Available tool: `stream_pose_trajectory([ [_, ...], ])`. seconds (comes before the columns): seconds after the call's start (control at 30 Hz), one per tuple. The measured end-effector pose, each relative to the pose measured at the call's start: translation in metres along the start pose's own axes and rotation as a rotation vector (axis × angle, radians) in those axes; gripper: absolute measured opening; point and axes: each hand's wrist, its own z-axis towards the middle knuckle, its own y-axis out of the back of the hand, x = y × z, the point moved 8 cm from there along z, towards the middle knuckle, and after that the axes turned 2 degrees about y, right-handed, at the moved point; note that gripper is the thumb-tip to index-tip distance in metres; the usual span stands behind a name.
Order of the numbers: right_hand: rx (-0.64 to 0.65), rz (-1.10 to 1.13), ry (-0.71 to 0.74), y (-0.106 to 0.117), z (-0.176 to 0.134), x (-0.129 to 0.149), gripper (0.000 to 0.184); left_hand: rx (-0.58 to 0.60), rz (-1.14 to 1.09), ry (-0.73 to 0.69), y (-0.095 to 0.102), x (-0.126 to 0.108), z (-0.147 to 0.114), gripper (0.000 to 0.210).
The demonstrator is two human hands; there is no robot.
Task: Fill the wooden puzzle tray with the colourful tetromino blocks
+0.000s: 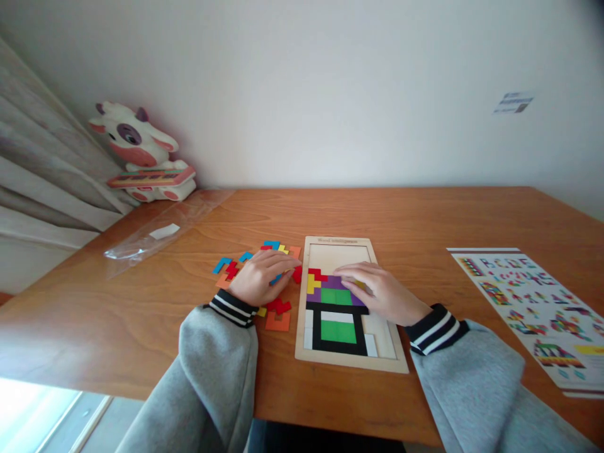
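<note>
My left hand point(262, 274) hovers over or rests on a heap of loose puzzle pieces, palm down with its fingers stretched out; part of the heap is hidden under it. Around it lie red pieces point(278, 306), an orange piece point(277, 321) and blue pieces point(222, 265). Over the wooden puzzle board point(352, 363) is my right hand point(377, 286), fingers extended and thumb apart, the fingertips at a purple piece point(333, 282). A bit of yellow shows beneath these fingers. Red, yellow, green, black and white pieces fill much of the board's lower and left parts.
On the right lies a printed pattern sheet point(528, 302). A clear plastic bag point(136, 248) is at the left, before a toy cow with a keyboard point(146, 151). Curtain point(42, 163) and wall border the wooden table point(406, 217).
</note>
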Motion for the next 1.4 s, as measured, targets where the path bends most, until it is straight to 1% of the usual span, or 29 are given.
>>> stream_pose_trajectory([
  [0.07, -0.031, -0.022, 0.001, 0.004, -0.001, -0.001, 0.024, -0.015, 0.101, 0.093, 0.016, 0.023, -0.015, 0.025],
  [0.17, -0.063, -0.061, 0.003, 0.010, -0.002, -0.004, 0.023, -0.042, 0.186, 0.254, 0.041, 0.056, -0.046, 0.026],
  [0.2, -0.071, -0.073, 0.004, 0.012, -0.003, -0.005, 0.023, -0.044, 0.215, 0.311, 0.047, 0.066, -0.057, 0.028],
  [0.27, -0.087, -0.093, 0.006, 0.016, -0.004, -0.006, 0.023, -0.008, 0.267, 0.423, 0.054, 0.081, -0.075, 0.032],
  [0.33, -0.105, -0.105, 0.007, 0.019, -0.004, -0.006, 0.024, 0.027, 0.274, 0.493, 0.055, 0.088, -0.087, 0.036],
  [0.43, -0.125, -0.111, 0.004, 0.023, -0.004, -0.006, 0.025, 0.040, 0.196, 0.534, 0.052, 0.089, -0.093, 0.035],
  [0.53, -0.136, -0.110, 0.002, 0.023, -0.004, -0.005, 0.026, 0.028, 0.092, 0.584, 0.048, 0.086, -0.091, 0.033],
  [0.67, -0.144, -0.107, 0.003, 0.023, -0.004, -0.004, 0.026, 0.000, 0.023, 0.693, 0.045, 0.085, -0.087, 0.042],
  [0.73, -0.143, -0.105, -0.002, 0.023, -0.004, -0.004, 0.025, -0.037, 0.018, 0.767, 0.046, 0.089, -0.087, 0.048],
  [0.8, -0.146, -0.105, -0.011, 0.024, -0.004, -0.005, 0.025, -0.054, 0.005, 0.869, 0.046, 0.098, -0.089, 0.054],
  [0.9, -0.155, -0.105, -0.021, 0.025, -0.005, -0.006, 0.026, 0.008, -0.063, 1.007, 0.042, 0.116, -0.093, 0.060],
  [1.0, -0.164, -0.082, -0.033, 0.026, -0.005, -0.008, 0.026, 0.073, -0.131, 1.060, 0.039, 0.124, -0.093, 0.064],
  [1.03, -0.172, -0.067, -0.040, 0.027, -0.005, -0.009, 0.025, 0.071, -0.139, 1.062, 0.039, 0.123, -0.092, 0.064],
  [1.1, -0.200, -0.021, -0.058, 0.029, -0.005, -0.009, 0.024, 0.024, -0.131, 1.028, 0.042, 0.116, -0.084, 0.062],
  [1.17, -0.238, 0.056, -0.103, 0.031, -0.004, -0.011, 0.023, -0.064, -0.127, 0.924, 0.045, 0.098, -0.067, 0.057],
  [1.23, -0.258, 0.197, -0.193, 0.030, -0.004, -0.016, 0.024, -0.155, -0.172, 0.750, 0.043, 0.070, -0.042, 0.051],
  [1.3, -0.227, 0.409, -0.301, 0.022, -0.003, -0.021, 0.029, -0.213, -0.187, 0.511, 0.037, 0.031, -0.010, 0.040],
  [1.37, -0.166, 0.624, -0.384, 0.010, -0.002, -0.023, 0.033, -0.200, -0.180, 0.246, 0.023, -0.012, 0.021, 0.025],
  [1.4, -0.140, 0.708, -0.405, 0.005, -0.002, -0.023, 0.035, -0.197, -0.199, 0.123, 0.015, -0.033, 0.034, 0.022],
])
